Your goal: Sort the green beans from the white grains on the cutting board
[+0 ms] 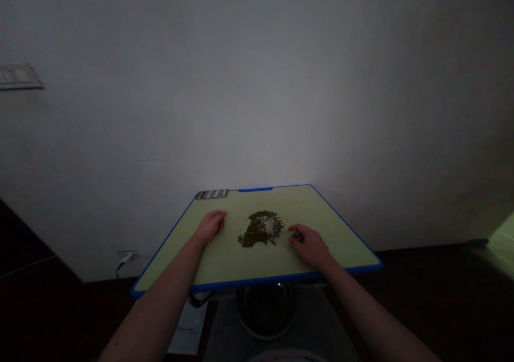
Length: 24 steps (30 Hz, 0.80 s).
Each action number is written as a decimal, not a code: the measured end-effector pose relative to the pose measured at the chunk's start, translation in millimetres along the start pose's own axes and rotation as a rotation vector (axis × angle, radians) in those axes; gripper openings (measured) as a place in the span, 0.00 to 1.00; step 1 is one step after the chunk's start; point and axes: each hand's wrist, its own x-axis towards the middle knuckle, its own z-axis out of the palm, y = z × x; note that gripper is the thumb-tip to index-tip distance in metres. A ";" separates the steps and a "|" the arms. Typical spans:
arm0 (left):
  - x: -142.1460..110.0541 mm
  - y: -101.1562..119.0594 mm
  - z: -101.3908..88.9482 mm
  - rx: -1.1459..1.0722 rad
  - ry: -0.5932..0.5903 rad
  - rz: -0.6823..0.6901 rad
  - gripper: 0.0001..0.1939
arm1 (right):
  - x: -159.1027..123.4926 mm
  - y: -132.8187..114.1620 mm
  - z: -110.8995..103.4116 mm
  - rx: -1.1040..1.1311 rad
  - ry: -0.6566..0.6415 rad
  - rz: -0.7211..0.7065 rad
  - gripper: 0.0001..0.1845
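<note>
The worktop (225,265) is a pale yellow-green board with a blue border, its far edge standing close to a grey wall (261,94). Near the middle of the board lies an irregular, spread heap of small green grains (252,234), with a patch of pale grains (268,224) on its right-hand part. A few loose grains lie scattered just off the edges of the heap. The left hand (210,227) is at the board's left side, apart from the heap, with the fingers curled loosely inward; whether anything is held inside cannot be told. The right hand (311,246) is just to the right of the heap, thumb and forefinger pointing towards it with a narrow gap between their tips and the other fingers bent under; the shaded interior is too dark to tell whether it holds any grains. At the far left corner of the board lies a phone (212,194), its screen lit with red and grey areas. Below the near edge, between the forearms, a round dark vessel (266,311) with a shiny rim is partly covered by the board. Further items noted: a switch plate (20,76) on the wall at upper left, and a wall socket (127,255) low down, left of the board, with a white plug and a dark cord.
</note>
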 end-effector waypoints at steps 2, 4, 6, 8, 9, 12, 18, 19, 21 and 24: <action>-0.5 0.6 -0.3 0.006 0.001 -0.004 0.20 | -0.5 -0.4 -0.6 -0.004 -0.007 -0.006 0.16; -1.9 3.1 -0.5 0.020 0.001 -0.001 0.20 | -0.9 -0.7 -1.2 -0.009 -0.010 -0.018 0.16; -3.5 6.5 -0.4 0.038 0.001 0.009 0.20 | -1.4 -1.3 -1.6 -0.016 -0.018 -0.022 0.15; -4.7 9.4 -0.1 0.051 0.005 0.005 0.20 | -1.9 -2.3 -2.0 -0.021 -0.024 -0.024 0.15; -5.0 10.4 0.1 0.046 0.006 0.004 0.19 | -2.2 -2.9 -2.2 -0.023 -0.027 -0.026 0.15; -4.9 11.1 0.7 0.023 0.005 0.006 0.19 | -3.3 -4.7 -2.9 -0.020 -0.041 -0.035 0.14; -4.8 10.1 0.2 0.023 -0.003 0.000 0.18 | -5.9 -5.5 -3.1 0.001 -0.078 -0.068 0.13; -4.8 9.9 0.1 0.021 -0.005 -0.001 0.19 | -6.2 -5.5 -3.1 0.002 -0.084 -0.072 0.13; -4.5 9.0 0.0 0.009 -0.014 0.005 0.19 | -6.6 -5.5 -3.3 0.009 -0.093 -0.082 0.13; -3.3 6.9 0.2 -0.002 -0.013 0.011 0.19 | -7.1 -5.6 -3.9 0.024 -0.095 -0.091 0.13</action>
